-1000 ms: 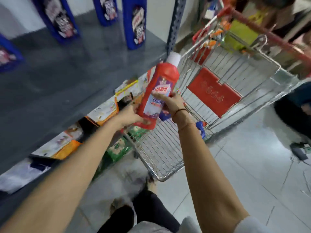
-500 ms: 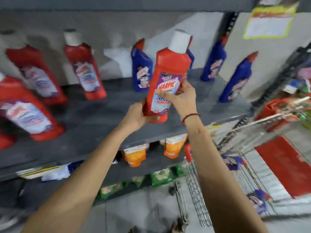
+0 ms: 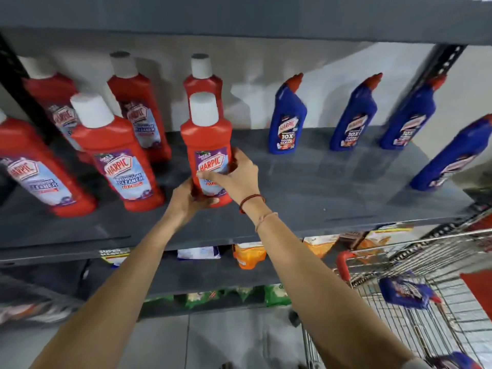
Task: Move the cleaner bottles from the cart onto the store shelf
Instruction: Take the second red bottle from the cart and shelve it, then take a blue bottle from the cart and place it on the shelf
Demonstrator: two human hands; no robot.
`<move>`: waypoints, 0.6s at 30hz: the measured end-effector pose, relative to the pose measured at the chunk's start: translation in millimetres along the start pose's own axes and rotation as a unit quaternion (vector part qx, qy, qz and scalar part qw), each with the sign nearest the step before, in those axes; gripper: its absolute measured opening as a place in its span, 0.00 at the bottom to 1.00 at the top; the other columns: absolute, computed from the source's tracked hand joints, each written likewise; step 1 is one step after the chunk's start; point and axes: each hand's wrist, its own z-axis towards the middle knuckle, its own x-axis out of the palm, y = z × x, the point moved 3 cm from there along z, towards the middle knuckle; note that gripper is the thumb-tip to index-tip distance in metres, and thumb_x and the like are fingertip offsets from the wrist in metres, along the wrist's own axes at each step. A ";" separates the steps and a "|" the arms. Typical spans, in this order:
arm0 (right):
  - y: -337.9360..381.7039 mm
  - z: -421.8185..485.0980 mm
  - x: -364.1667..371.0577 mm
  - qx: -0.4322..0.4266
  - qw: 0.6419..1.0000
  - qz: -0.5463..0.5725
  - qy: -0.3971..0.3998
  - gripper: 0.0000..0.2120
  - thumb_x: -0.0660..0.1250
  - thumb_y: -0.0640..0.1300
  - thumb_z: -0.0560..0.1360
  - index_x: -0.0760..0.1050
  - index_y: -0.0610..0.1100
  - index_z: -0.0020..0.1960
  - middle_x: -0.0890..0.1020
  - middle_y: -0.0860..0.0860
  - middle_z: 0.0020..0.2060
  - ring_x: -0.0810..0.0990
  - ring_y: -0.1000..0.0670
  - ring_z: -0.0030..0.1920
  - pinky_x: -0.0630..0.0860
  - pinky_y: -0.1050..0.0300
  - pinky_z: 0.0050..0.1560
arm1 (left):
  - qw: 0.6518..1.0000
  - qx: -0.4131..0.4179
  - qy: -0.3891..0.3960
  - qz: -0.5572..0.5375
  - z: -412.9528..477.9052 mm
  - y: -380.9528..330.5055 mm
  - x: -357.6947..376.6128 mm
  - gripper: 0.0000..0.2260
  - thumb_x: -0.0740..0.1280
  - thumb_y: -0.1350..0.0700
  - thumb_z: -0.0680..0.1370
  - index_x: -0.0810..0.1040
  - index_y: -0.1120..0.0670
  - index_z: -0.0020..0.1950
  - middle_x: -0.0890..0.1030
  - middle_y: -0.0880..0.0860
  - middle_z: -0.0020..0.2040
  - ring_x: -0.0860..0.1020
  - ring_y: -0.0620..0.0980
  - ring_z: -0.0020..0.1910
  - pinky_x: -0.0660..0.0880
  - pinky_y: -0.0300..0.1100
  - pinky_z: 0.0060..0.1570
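A red cleaner bottle (image 3: 206, 137) with a white cap stands upright on the grey shelf (image 3: 306, 187), near its middle. My left hand (image 3: 186, 198) grips its base from the left and my right hand (image 3: 237, 177) wraps its label from the right. Several more red bottles (image 3: 117, 155) stand to its left and one directly behind it. Several blue bottles (image 3: 286, 121) line the shelf's right half. The wire cart (image 3: 415, 302) is at the lower right with a blue bottle (image 3: 404, 291) lying in it.
A second blue bottle (image 3: 452, 360) shows at the bottom right corner. Below the grey shelf, lower shelves hold orange pouches (image 3: 249, 255) and green packets (image 3: 277, 295). Another shelf board runs overhead along the top. A dark upright post (image 3: 436, 65) stands at the right rear.
Both hands carried the red bottle from above the cart up to the shelf. It now rests upright on the shelf board, lower and further in than half a second ago.
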 end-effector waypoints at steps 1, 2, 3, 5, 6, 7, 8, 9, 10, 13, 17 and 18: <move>-1.8 -0.2 4.8 0.005 1.000 0.007 0.005 0.29 0.81 0.46 0.58 0.75 0.40 0.55 0.83 0.47 0.51 0.79 0.56 0.46 0.74 0.78 0.40 | 1.000 0.002 -0.002 0.014 1.8 4.6 -3.4 0.30 0.77 0.65 0.62 0.72 0.55 0.61 0.80 0.50 0.52 0.77 0.53 0.54 0.81 0.43 0.45; -4.2 -1.8 3.1 0.005 1.000 0.014 0.003 0.29 0.81 0.46 0.58 0.75 0.40 0.55 0.83 0.48 0.50 0.79 0.56 0.45 0.73 0.79 0.40 | 1.000 0.000 0.003 0.010 1.3 7.0 -2.7 0.30 0.78 0.63 0.61 0.72 0.54 0.61 0.80 0.51 0.52 0.78 0.53 0.55 0.80 0.48 0.48; -5.9 -1.7 0.9 0.005 1.000 0.017 0.001 0.29 0.81 0.46 0.59 0.74 0.41 0.55 0.83 0.48 0.50 0.80 0.56 0.45 0.74 0.77 0.41 | 1.000 0.000 0.003 0.006 0.9 7.4 -2.0 0.31 0.79 0.61 0.60 0.72 0.53 0.60 0.80 0.51 0.52 0.78 0.55 0.56 0.79 0.51 0.51; -8.7 0.7 -5.0 0.012 1.000 0.025 0.004 0.29 0.80 0.47 0.59 0.74 0.41 0.56 0.83 0.48 0.51 0.80 0.54 0.47 0.78 0.68 0.47 | 1.000 0.010 -0.001 0.012 -0.9 4.8 1.9 0.33 0.79 0.55 0.58 0.72 0.52 0.61 0.81 0.52 0.54 0.79 0.54 0.57 0.77 0.53 0.53; -10.0 1.5 -5.7 0.017 0.999 0.024 0.013 0.29 0.80 0.47 0.60 0.74 0.41 0.56 0.83 0.47 0.52 0.81 0.54 0.48 0.79 0.64 0.49 | 0.999 0.018 -0.008 0.028 -3.2 3.4 3.4 0.34 0.79 0.52 0.58 0.72 0.52 0.62 0.81 0.52 0.55 0.79 0.52 0.56 0.78 0.52 0.54; -11.0 1.5 -5.0 0.021 0.999 0.020 0.026 0.29 0.80 0.47 0.60 0.73 0.41 0.57 0.83 0.47 0.53 0.80 0.53 0.48 0.79 0.62 0.50 | 0.998 0.028 -0.017 0.049 -6.4 2.5 4.4 0.34 0.78 0.51 0.59 0.72 0.53 0.63 0.81 0.53 0.56 0.79 0.51 0.55 0.77 0.52 0.55; -12.5 1.5 -4.8 0.026 0.999 0.018 0.036 0.29 0.80 0.47 0.60 0.73 0.42 0.57 0.83 0.47 0.54 0.80 0.53 0.49 0.79 0.60 0.51 | 0.996 0.032 -0.031 0.072 -10.5 1.9 5.2 0.33 0.78 0.51 0.61 0.72 0.52 0.63 0.81 0.53 0.56 0.80 0.50 0.55 0.77 0.52 0.57; -12.9 0.6 -6.5 0.028 0.999 0.018 0.043 0.29 0.79 0.47 0.61 0.73 0.42 0.58 0.82 0.47 0.54 0.80 0.52 0.50 0.79 0.59 0.52 | 0.994 0.039 -0.045 0.091 -15.6 -0.4 6.8 0.32 0.77 0.50 0.61 0.72 0.52 0.63 0.81 0.52 0.56 0.80 0.49 0.54 0.77 0.52 0.57; -14.4 0.1 -8.3 0.029 0.998 0.022 0.048 0.29 0.79 0.47 0.62 0.73 0.41 0.59 0.82 0.47 0.54 0.80 0.52 0.50 0.79 0.59 0.52 | 0.992 0.048 -0.061 0.100 -21.8 -2.7 7.6 0.32 0.77 0.49 0.61 0.71 0.52 0.62 0.81 0.51 0.56 0.80 0.49 0.54 0.77 0.51 0.57; -19.8 -8.1 -30.2 0.030 0.998 0.040 0.026 0.28 0.78 0.46 0.63 0.72 0.42 0.59 0.81 0.49 0.51 0.80 0.52 0.50 0.79 0.61 0.51 | 0.978 0.087 -0.163 0.093 -47.7 -8.5 20.9 0.32 0.77 0.50 0.62 0.70 0.53 0.63 0.78 0.52 0.59 0.78 0.50 0.56 0.75 0.47 0.57; -44.2 -29.1 -99.3 0.041 0.994 0.076 -0.069 0.22 0.77 0.44 0.65 0.75 0.44 0.56 0.82 0.48 0.48 0.82 0.52 0.50 0.77 0.67 0.49 | 0.948 0.142 -0.267 0.100 -106.6 -19.0 72.5 0.23 0.72 0.60 0.71 0.70 0.57 0.64 0.71 0.50 0.56 0.74 0.48 0.54 0.67 0.28 0.54; -53.5 -36.7 -121.8 0.045 0.991 0.083 -0.100 0.20 0.77 0.43 0.65 0.75 0.44 0.54 0.82 0.48 0.46 0.82 0.53 0.48 0.77 0.67 0.49 | 0.951 0.165 -0.239 0.111 -116.0 -19.8 91.2 0.20 0.71 0.60 0.72 0.71 0.57 0.63 0.71 0.50 0.55 0.74 0.48 0.53 0.68 0.30 0.54</move>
